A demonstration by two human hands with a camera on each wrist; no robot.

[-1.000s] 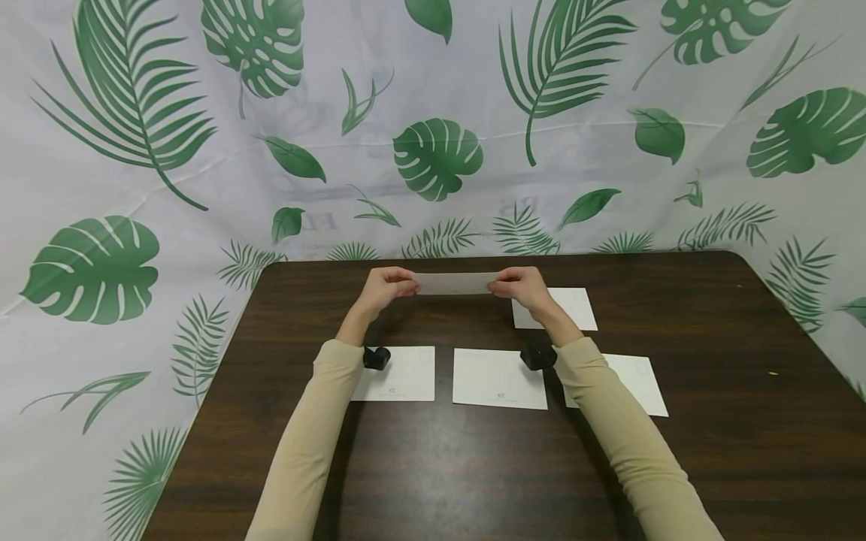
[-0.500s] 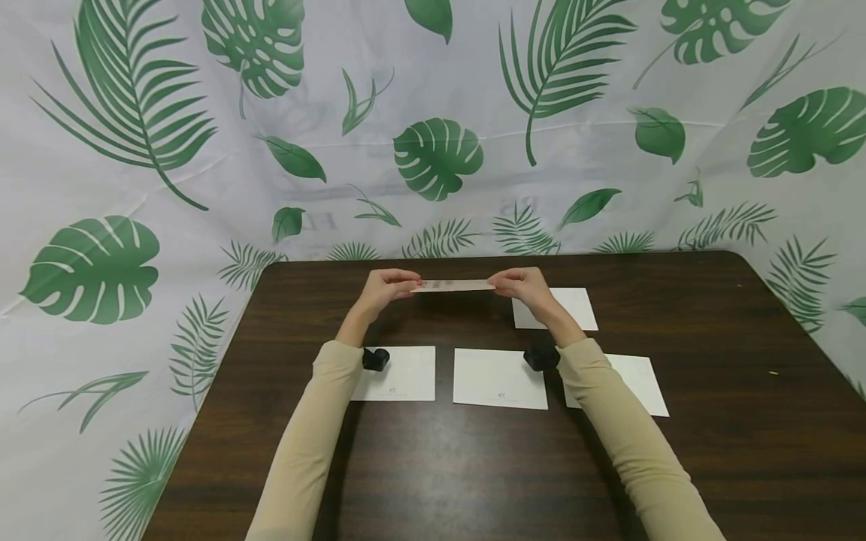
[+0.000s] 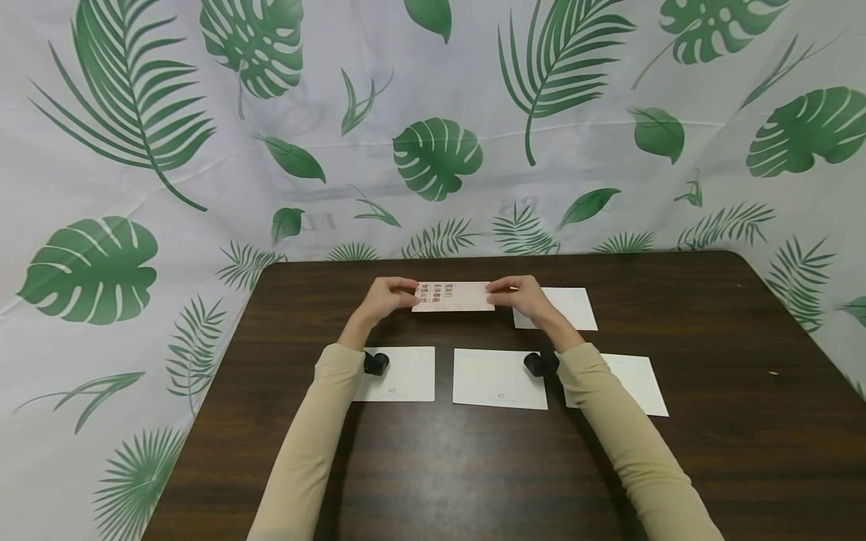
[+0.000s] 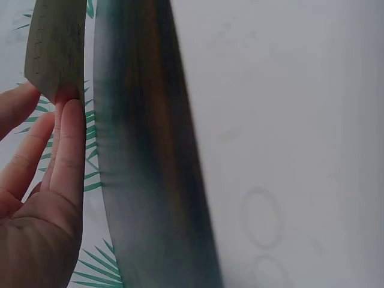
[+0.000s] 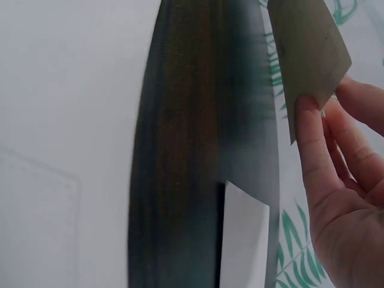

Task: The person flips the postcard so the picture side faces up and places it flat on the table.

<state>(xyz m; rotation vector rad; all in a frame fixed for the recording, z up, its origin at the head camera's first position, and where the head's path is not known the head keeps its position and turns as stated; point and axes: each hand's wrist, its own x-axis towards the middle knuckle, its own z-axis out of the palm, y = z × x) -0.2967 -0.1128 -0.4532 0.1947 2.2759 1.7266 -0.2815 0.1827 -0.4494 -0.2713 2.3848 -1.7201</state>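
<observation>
Both hands hold up a postcard (image 3: 456, 297) over the far part of the table, its pinkish face with dark printed characters showing in the head view. My left hand (image 3: 388, 297) pinches its left end, and my right hand (image 3: 524, 295) pinches the right end. In the left wrist view the postcard (image 4: 57, 42) appears shaded, between thumb and fingertips. The right wrist view shows the fingers and thumb at a corner of the postcard (image 5: 309, 54). Behind the right hand lies a white card (image 3: 571, 308), partly hidden by that hand.
Three white cards lie in a row nearer the body: a left card (image 3: 406, 373), a middle card (image 3: 497, 379) and a right card (image 3: 636, 379), partly covered by sleeves or wrist cameras. The dark wooden table (image 3: 433, 473) ends at a leaf-patterned cloth (image 3: 467, 218).
The postcard has tilted from its plain pale side, through nearly edge-on, to its printed side facing the head camera. The hands have lowered slightly. The cards on the table stay put.
</observation>
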